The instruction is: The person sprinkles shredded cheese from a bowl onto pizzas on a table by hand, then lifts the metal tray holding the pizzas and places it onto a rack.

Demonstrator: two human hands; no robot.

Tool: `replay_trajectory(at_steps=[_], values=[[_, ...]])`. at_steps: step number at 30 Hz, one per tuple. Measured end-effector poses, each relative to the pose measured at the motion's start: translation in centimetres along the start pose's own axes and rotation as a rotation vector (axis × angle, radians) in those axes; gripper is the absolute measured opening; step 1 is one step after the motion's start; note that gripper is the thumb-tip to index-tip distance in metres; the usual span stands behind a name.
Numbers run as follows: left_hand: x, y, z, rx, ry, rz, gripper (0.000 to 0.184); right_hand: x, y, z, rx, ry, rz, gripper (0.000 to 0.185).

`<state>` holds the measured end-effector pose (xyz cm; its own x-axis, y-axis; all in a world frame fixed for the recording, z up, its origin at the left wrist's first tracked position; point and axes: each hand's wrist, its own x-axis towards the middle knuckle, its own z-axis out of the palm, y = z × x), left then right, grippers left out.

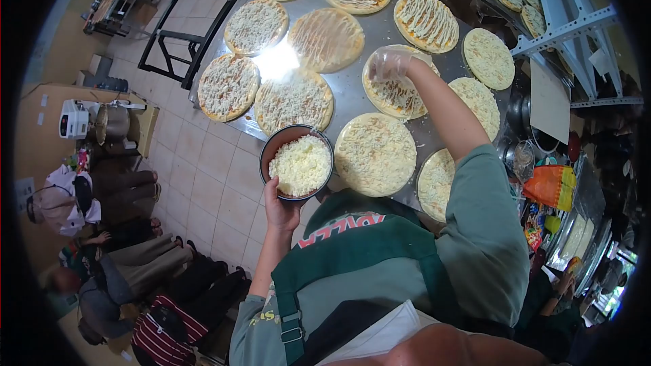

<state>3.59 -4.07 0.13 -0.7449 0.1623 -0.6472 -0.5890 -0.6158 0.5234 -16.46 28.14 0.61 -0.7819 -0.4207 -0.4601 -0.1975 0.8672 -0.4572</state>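
My left hand (280, 207) grips the rim and side of a dark round bowl (263, 169) filled with white grated cheese (298, 165). In a clear plastic glove, my right hand (392, 66) hangs over the upper left part of a pizza (400, 99). Its fingers look drawn together and point down; whatever they hold is hidden. That pizza has brown and white streaks of sauce with grated cheese over part of it. Just below lies a pizza covered in cheese (376, 154). To the left is another cheese-topped pizza (293, 103), close to the bowl.
The metal table (352, 98) bears several more pizzas, some cheese-covered, others with sauce streaks (426, 24). A metal rack (569, 30) with pizzas stands at the right. Several people sit at lower left, near a mixer (112, 124). A black frame (178, 37) adjoins the table.
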Motion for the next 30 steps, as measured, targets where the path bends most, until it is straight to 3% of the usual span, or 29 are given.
replay_trajectory(at_steps=[1,3,5,7,10,12,13,15,16,18,21,25,27,30], values=[[-0.1,0.1,0.0,0.012,0.004,-0.004,0.055,-0.5,0.3,0.1,0.0,0.001,0.004,0.02],[-0.2,0.3,-0.2,0.022,0.006,-0.012,0.056,-1.7,1.7,0.5,0.253,0.169,0.263,0.027],[-0.1,0.3,-0.6,0.008,-0.022,-0.007,0.056,-0.8,8.0,3.7,0.22,0.263,0.296,0.03],[0.0,0.2,-1.2,0.012,-0.038,-0.021,0.056,-2.0,7.8,3.9,0.186,0.355,0.326,0.034],[-0.2,0.4,-1.0,0.016,-0.053,-0.027,0.057,-5.0,7.3,5.1,0.061,0.276,0.221,0.032],[-0.3,0.5,-0.8,0.017,-0.054,-0.023,0.057,-5.5,7.9,7.1,-0.238,0.641,-0.047,0.027],[-0.4,0.5,-0.7,0.029,-0.044,-0.019,0.057,-5.4,7.8,7.2,-0.237,0.642,-0.045,0.027],[-0.4,0.4,-0.7,0.045,-0.035,-0.018,0.057,-4.7,7.1,7.3,0.379,0.523,0.252,0.02],[-0.5,0.4,-0.6,0.048,-0.037,-0.022,0.057,-4.5,7.3,7.4,0.381,0.523,0.254,0.02],[-0.5,0.4,-0.5,0.051,-0.039,-0.024,0.057,-3.8,7.6,7.4,-0.345,0.457,0.071,0.016],[-0.8,0.2,-0.3,0.059,-0.029,-0.014,0.057,-3.9,7.8,6.9,-0.407,0.496,-0.069,0.013],[-0.9,0.0,-0.5,0.042,-0.018,-0.011,0.056,-4.9,7.1,5.0,-0.131,0.496,-0.002,0.016],[-1.0,0.0,-0.5,0.037,-0.019,-0.008,0.056,-5.5,6.6,3.7,0.114,0.454,0.211,0.02],[-1.1,0.0,-0.4,0.028,-0.02,-0.005,0.056,-5.4,8.3,2.3,0.256,0.409,0.367,0.03]])
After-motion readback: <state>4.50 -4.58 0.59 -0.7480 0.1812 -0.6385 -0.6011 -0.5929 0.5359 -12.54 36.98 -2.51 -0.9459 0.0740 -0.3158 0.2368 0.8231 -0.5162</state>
